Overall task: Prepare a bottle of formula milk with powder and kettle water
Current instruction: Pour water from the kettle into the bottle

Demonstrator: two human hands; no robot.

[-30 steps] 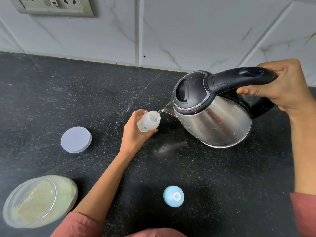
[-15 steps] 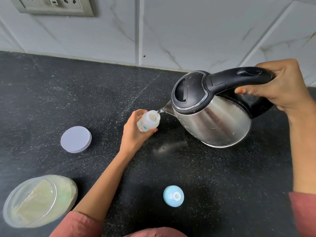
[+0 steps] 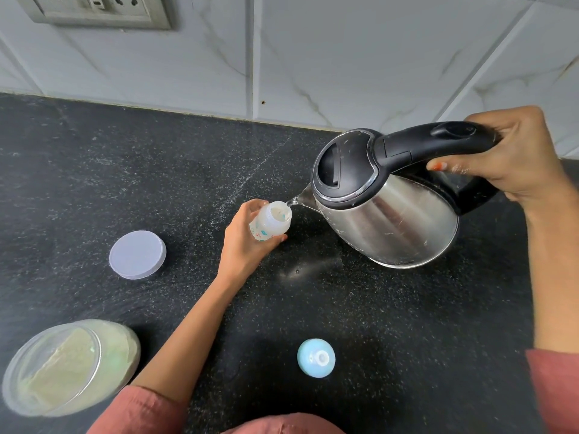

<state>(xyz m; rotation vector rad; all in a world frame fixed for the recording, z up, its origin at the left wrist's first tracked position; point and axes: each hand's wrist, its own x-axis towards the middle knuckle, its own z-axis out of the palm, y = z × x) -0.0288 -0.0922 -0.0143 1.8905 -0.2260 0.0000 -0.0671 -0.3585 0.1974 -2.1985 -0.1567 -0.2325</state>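
Note:
My left hand (image 3: 242, 242) grips a small clear baby bottle (image 3: 270, 223) with coloured marks, held open-mouthed and tilted toward the right above the black counter. My right hand (image 3: 513, 158) holds the black handle of a steel kettle (image 3: 388, 214), tipped left so its spout touches the bottle's rim. A thin stream of water runs from the spout into the bottle. The bottle's blue teat cap (image 3: 316, 358) lies on the counter near me. An open clear jar of pale powder (image 3: 67, 368) stands at the lower left.
The jar's lilac lid (image 3: 137, 254) lies flat on the black speckled counter (image 3: 156, 170) left of my left hand. A tiled wall with a socket plate (image 3: 100, 9) runs along the back edge.
The kettle has tipped slightly further toward the bottle. Both hands stay almost where they were.

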